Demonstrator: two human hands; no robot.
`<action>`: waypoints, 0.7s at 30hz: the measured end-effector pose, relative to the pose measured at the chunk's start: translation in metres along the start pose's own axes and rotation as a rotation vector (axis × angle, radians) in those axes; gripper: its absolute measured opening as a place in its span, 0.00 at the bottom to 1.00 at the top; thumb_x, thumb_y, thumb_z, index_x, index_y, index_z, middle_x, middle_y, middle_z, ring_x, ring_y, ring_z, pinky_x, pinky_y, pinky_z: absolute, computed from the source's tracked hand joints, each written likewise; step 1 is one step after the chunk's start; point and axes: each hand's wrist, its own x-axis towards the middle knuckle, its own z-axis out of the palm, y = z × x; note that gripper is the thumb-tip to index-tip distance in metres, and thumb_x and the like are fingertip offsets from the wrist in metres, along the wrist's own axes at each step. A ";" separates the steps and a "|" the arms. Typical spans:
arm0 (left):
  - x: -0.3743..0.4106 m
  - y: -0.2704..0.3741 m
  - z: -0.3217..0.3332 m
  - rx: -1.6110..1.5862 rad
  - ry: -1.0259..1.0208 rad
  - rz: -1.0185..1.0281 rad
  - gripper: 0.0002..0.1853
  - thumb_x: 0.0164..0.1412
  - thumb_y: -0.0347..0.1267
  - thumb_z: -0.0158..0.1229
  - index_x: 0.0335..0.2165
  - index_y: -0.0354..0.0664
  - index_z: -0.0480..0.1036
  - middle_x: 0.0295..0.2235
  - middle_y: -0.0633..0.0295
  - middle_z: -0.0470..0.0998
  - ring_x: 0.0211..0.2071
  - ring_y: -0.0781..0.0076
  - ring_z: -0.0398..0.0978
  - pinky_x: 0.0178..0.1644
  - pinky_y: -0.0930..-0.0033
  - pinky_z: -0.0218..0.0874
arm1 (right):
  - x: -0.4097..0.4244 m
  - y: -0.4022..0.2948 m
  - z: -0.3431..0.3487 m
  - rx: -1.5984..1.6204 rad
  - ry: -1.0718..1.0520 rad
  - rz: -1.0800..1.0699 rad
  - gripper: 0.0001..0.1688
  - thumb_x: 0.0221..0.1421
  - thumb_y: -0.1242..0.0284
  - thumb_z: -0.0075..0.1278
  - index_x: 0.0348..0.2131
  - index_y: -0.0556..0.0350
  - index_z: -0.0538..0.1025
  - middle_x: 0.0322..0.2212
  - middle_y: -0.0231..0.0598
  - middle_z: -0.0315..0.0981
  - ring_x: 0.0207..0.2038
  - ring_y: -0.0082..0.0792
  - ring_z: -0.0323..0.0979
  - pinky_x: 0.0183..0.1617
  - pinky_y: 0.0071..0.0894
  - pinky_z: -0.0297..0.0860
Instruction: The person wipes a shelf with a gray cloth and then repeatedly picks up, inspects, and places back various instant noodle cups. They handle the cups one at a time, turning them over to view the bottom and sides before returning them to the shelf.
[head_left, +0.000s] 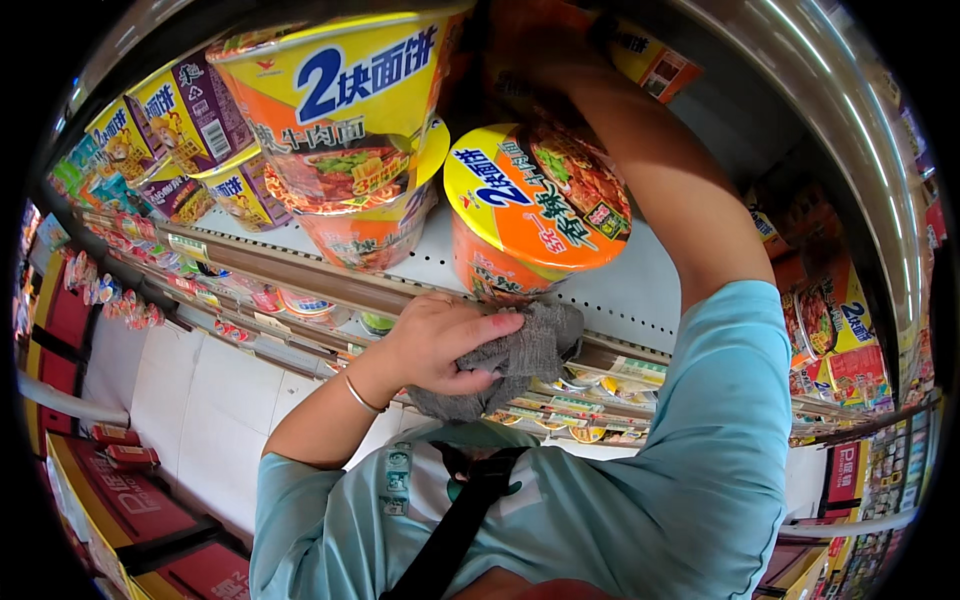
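Observation:
My left hand (442, 345), with a bracelet on its wrist, grips a crumpled grey cloth (517, 360) at the shelf's front edge. Just behind the cloth stands an instant noodle tub (536, 202) with a yellow and orange lid. My right hand (536, 64) reaches past that tub into the dark back of the shelf, near more orange noodle packs. Shadow hides its fingers, so whether it holds anything is unclear. To the left, a large noodle tub (337, 97) is stacked above another noodle tub (367, 232).
Purple and yellow noodle cups (240, 187) stand farther left on the perforated white shelf (637, 292). A price-tag rail (292, 270) runs along its front, with stocked shelves below. A curved metallic edge (847, 112) arches at upper right. Red promotional bins (127, 487) stand at lower left.

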 end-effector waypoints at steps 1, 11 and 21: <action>-0.002 0.000 -0.001 0.014 -0.006 -0.008 0.30 0.34 0.38 0.59 0.42 0.44 0.68 0.19 0.65 0.70 0.17 0.68 0.67 0.20 0.72 0.57 | -0.004 -0.018 -0.010 0.144 -0.059 0.096 0.22 0.45 0.63 0.47 0.41 0.54 0.72 0.37 0.45 0.71 0.38 0.34 0.71 0.42 0.30 0.66; -0.004 -0.002 0.000 0.007 -0.006 0.035 0.31 0.35 0.37 0.59 0.44 0.44 0.67 0.20 0.66 0.68 0.20 0.69 0.69 0.23 0.73 0.59 | 0.081 -0.057 0.060 0.151 0.345 0.142 0.22 0.47 0.64 0.47 0.41 0.54 0.71 0.36 0.44 0.71 0.39 0.34 0.70 0.42 0.29 0.65; -0.004 -0.004 -0.001 -0.032 -0.063 0.017 0.32 0.34 0.38 0.59 0.45 0.45 0.66 0.20 0.65 0.69 0.19 0.68 0.69 0.23 0.71 0.60 | 0.043 -0.020 0.025 0.197 0.149 -0.028 0.21 0.48 0.64 0.46 0.42 0.54 0.70 0.36 0.44 0.71 0.39 0.34 0.69 0.43 0.28 0.64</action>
